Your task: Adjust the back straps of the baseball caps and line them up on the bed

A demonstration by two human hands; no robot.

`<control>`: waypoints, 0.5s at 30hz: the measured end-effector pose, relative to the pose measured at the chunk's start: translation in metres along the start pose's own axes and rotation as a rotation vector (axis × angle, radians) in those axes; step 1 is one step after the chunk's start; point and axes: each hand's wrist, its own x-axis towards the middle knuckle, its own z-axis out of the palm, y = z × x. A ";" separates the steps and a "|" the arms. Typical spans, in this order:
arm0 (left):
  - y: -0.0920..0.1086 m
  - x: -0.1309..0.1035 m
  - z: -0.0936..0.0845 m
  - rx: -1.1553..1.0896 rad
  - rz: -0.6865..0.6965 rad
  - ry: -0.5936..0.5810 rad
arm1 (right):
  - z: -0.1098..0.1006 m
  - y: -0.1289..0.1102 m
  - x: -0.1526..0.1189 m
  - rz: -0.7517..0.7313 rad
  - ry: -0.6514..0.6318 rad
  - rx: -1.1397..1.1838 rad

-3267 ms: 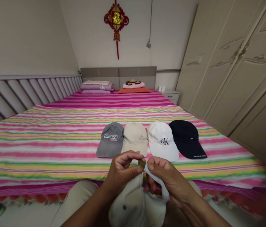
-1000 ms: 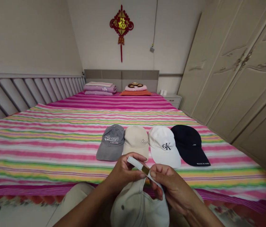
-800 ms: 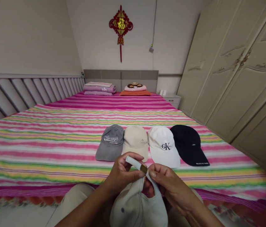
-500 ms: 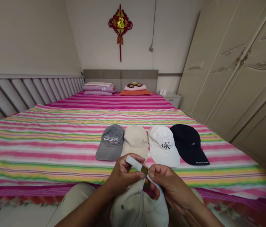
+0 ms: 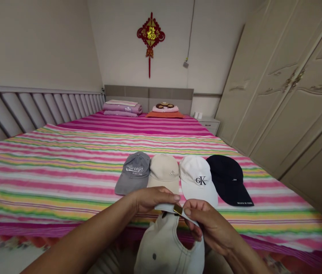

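A pale, off-white baseball cap [image 5: 161,247] hangs below my hands, its back opening facing me. Its adjusting strap runs through a brass-coloured buckle [image 5: 178,209]. My left hand [image 5: 153,198] pinches the strap on the left of the buckle, thumb lying along it. On the other side my right hand [image 5: 202,217] grips the strap close to the buckle, fingers curled under. Just beyond, a row of caps lies on the bed: a grey cap [image 5: 135,173], a beige cap [image 5: 163,171], a white cap [image 5: 196,171] with dark letters, and a black cap [image 5: 226,175].
The caps rest on a striped bedspread [image 5: 63,163]. Folded bedding [image 5: 122,108] and a pink pillow stack [image 5: 165,109] sit by the headboard [image 5: 126,91]. A railing [image 5: 40,110] runs along the left; a wardrobe [image 5: 281,76] stands at the right, beside a small nightstand [image 5: 209,125].
My left hand has shifted its hold, thumb now along the strap, which lies flatter instead of sticking upward. The left forearm has swung outward. The view has tilted slightly.
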 end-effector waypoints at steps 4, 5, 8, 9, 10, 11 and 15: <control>0.004 0.001 0.006 0.026 -0.113 -0.058 | 0.004 -0.003 -0.002 0.004 -0.002 0.017; 0.003 0.001 0.006 0.010 -0.126 -0.057 | 0.006 -0.003 -0.002 0.006 -0.009 0.021; -0.002 -0.002 0.007 -0.039 -0.126 -0.035 | 0.008 -0.004 -0.004 0.013 -0.021 0.024; -0.004 -0.003 0.008 -0.047 -0.113 -0.030 | 0.008 -0.004 -0.005 0.020 -0.022 0.019; -0.006 -0.004 0.009 -0.047 -0.092 -0.027 | 0.008 -0.004 -0.005 0.026 -0.020 0.011; -0.008 -0.005 0.010 -0.041 -0.067 -0.025 | 0.009 -0.003 -0.006 0.032 -0.020 0.002; -0.013 -0.009 0.011 -0.006 -0.007 -0.016 | 0.007 -0.003 -0.007 0.051 -0.052 -0.023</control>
